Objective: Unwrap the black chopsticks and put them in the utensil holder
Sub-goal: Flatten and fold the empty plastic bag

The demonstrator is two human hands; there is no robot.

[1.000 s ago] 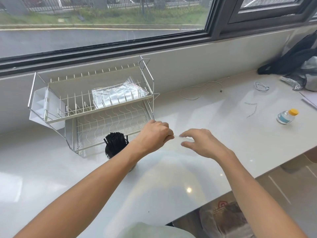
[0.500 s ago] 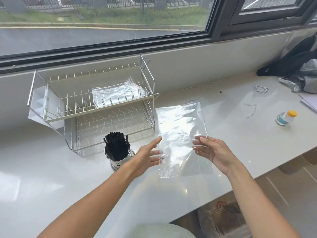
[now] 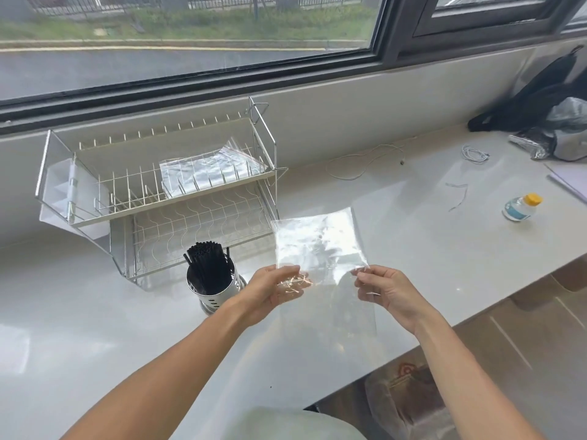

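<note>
Both hands, left hand (image 3: 270, 290) and right hand (image 3: 386, 292), pinching empty clear wrapper (image 3: 317, 242), black chopsticks (image 3: 208, 265) left in utensil holder (image 3: 216, 289)

A clear, crinkled, glossy plastic wrapper (image 3: 319, 246) is seen. The utensil holder (image 3: 213, 289) is polished metal. The desk (image 3: 95, 328) is smooth and shiny.

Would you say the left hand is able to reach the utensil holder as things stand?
Probably yes: the left hand is beside the utensil holder with nothing between them, but it is pinching the clear wrapper, which it would carry along or release.
</note>
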